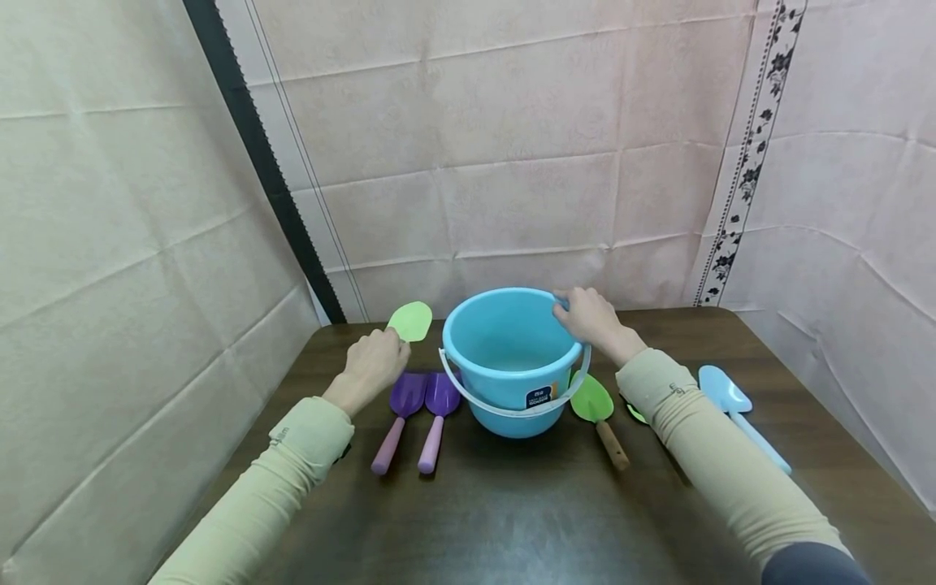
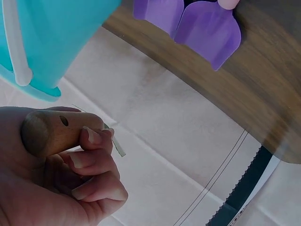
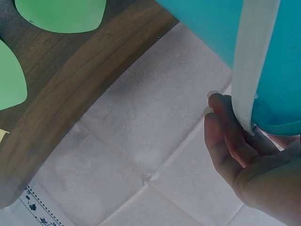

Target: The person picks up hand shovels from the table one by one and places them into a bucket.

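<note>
My left hand grips the wooden handle of a small green shovel, whose blade points up and away from me, left of the bucket. At the centre is a light blue bucket, mouth facing up, with a pale carrying handle hanging across its front. On its right side, my right hand holds the rim, thumb and fingers around the edge. The right wrist view shows those fingers by the end of the carrying handle.
Two purple shovels with pink handles lie left of the bucket on the dark wooden table. To its right lie a green shovel, another green piece partly under my right arm, and a light blue shovel. Pale cloth hangs behind.
</note>
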`<state>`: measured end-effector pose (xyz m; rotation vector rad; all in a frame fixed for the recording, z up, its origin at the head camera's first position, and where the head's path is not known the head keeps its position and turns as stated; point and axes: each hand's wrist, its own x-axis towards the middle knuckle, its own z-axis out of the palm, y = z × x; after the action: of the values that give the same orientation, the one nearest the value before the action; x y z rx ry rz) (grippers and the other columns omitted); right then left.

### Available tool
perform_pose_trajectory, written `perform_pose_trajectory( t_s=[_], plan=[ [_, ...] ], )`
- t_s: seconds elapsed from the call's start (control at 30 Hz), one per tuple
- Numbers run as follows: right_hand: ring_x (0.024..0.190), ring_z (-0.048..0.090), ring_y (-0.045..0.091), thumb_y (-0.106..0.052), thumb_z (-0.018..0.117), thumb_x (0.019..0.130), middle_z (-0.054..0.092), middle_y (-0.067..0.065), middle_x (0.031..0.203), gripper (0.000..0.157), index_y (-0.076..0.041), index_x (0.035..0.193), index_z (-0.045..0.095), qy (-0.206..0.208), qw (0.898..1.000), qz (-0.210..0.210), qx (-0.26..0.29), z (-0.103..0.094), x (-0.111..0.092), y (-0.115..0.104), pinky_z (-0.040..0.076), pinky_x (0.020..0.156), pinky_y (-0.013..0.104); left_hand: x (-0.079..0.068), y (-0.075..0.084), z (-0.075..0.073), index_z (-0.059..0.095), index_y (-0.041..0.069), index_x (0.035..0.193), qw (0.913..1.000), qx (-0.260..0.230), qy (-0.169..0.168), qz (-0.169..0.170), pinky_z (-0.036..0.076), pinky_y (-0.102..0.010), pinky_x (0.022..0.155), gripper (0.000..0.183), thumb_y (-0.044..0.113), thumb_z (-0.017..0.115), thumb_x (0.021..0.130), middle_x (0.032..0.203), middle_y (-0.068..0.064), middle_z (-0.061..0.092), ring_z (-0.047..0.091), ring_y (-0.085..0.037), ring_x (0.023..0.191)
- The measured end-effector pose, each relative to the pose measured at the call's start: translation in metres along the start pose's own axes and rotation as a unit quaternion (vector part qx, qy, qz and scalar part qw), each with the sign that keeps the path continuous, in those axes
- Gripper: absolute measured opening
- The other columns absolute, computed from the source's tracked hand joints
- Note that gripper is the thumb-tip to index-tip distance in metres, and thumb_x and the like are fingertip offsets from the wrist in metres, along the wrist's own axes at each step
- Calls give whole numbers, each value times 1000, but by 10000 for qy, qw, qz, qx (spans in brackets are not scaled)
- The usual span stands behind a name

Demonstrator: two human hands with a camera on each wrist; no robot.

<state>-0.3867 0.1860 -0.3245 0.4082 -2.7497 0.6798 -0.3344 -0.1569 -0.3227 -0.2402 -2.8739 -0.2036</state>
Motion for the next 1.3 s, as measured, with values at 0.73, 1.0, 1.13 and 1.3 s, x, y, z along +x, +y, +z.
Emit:
perform_pose_trajectory(
  t_s=[0.73,1.0,1.13,1.3],
  plan=[
    [43,35,15,-20,47,98,45,6,53,43,-1,136,52,-18,10000,47,-30,1,0,1,34,44,30,7,19,-14,47,9,68,9996,151,62,214,37,-33,41,31,21,42,97,59,-5,46,47,-19,49],
    [41,33,14,-19,48,97,41,3,48,43,-1,135,52,7,10000,81,-27,-1,1,-1,32,41,29,11,29,-19,46,10,66,9994,107,74,336,36,-32,41,34,22,42,97,58,-3,44,45,-18,48],
    [41,33,14,-19,48,97,41,3,49,43,-1,135,52,0,10000,84,-50,0,1,-1,32,42,29,12,35,-21,47,10,67,9993,92,58,346,36,-31,41,33,22,42,97,58,-2,44,45,-18,48],
    [42,36,15,-19,48,97,44,5,50,43,0,135,53,4,9999,98,-23,0,1,-1,34,42,29,15,42,-23,48,10,68,9991,66,62,417,36,-31,41,32,23,43,97,60,-3,44,45,-18,49]
  ],
)
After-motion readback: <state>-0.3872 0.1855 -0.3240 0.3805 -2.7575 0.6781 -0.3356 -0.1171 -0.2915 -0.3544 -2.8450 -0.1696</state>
